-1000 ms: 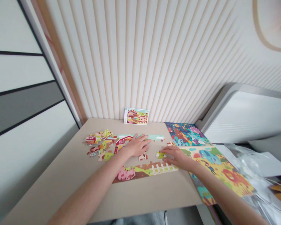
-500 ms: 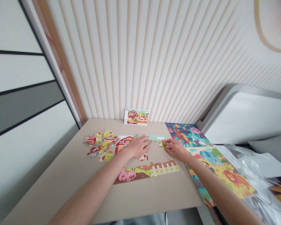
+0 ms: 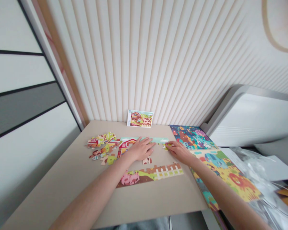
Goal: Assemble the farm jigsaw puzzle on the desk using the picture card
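While left hand lies spread, right hand pinches a piece beside finished puzzles.

Beige table carries loose puzzle pieces and a fence strip.

We are looking through one camera, worn on the head. We are looking from above the near edge of the table, forward and down across it. The striped wall is filling the top half of the picture. Our arms are coming in from the bottom, and the left hand and the right hand are showing small in the middle, not close up.
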The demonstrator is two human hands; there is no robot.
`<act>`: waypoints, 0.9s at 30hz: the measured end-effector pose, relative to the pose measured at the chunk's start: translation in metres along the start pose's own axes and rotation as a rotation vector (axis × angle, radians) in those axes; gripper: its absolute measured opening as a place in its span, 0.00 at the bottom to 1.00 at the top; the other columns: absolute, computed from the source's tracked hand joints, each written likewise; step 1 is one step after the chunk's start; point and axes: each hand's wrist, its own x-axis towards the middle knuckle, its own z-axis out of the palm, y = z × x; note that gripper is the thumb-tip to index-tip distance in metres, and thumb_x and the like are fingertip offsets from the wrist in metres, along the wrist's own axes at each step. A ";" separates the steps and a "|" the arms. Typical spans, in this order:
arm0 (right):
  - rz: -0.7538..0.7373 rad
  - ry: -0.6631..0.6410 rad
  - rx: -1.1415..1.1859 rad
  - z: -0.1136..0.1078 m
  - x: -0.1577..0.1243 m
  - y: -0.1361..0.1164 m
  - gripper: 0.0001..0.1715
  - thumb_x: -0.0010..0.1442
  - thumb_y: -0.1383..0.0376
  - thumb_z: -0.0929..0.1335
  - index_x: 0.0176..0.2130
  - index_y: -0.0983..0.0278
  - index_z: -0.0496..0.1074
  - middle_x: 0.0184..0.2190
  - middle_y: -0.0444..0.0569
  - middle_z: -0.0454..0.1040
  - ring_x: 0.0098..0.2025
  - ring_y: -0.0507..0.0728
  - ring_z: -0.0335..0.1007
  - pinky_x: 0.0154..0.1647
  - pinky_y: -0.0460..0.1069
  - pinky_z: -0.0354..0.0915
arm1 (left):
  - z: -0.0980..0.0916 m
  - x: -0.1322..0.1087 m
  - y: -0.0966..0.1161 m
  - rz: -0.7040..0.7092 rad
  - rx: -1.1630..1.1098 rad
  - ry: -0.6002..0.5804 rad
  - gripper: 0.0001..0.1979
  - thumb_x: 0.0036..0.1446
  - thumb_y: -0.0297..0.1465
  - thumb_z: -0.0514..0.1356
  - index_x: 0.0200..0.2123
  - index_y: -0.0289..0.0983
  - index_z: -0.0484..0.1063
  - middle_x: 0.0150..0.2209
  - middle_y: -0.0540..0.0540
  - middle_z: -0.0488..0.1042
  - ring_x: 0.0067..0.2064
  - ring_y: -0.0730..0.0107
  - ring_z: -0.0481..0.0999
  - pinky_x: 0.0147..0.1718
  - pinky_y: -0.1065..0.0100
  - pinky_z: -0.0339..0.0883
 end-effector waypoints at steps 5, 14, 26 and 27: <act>0.047 -0.013 -0.024 -0.001 0.002 -0.008 0.23 0.71 0.65 0.59 0.60 0.55 0.71 0.51 0.54 0.74 0.53 0.60 0.71 0.57 0.56 0.62 | -0.001 0.000 0.000 0.000 0.004 0.000 0.26 0.71 0.45 0.42 0.67 0.48 0.58 0.70 0.45 0.56 0.71 0.57 0.52 0.66 0.47 0.43; 0.152 0.116 0.022 -0.017 -0.013 0.010 0.22 0.71 0.61 0.58 0.57 0.56 0.73 0.54 0.53 0.74 0.55 0.62 0.70 0.59 0.59 0.63 | -0.007 -0.002 0.004 -0.014 0.010 -0.014 0.25 0.71 0.43 0.41 0.67 0.49 0.59 0.70 0.46 0.57 0.70 0.58 0.53 0.67 0.49 0.42; 0.139 0.087 0.008 -0.006 -0.076 0.004 0.21 0.69 0.63 0.61 0.57 0.55 0.73 0.56 0.50 0.75 0.59 0.63 0.68 0.61 0.61 0.62 | -0.063 -0.012 0.040 0.020 0.147 0.154 0.17 0.70 0.37 0.48 0.52 0.40 0.72 0.55 0.39 0.71 0.60 0.55 0.66 0.65 0.49 0.49; 0.137 0.084 0.008 -0.006 -0.075 0.002 0.21 0.69 0.63 0.62 0.57 0.55 0.73 0.56 0.50 0.75 0.58 0.63 0.68 0.61 0.61 0.62 | -0.069 -0.018 0.044 0.020 0.151 0.144 0.16 0.70 0.37 0.48 0.50 0.40 0.72 0.55 0.39 0.71 0.59 0.54 0.67 0.64 0.49 0.51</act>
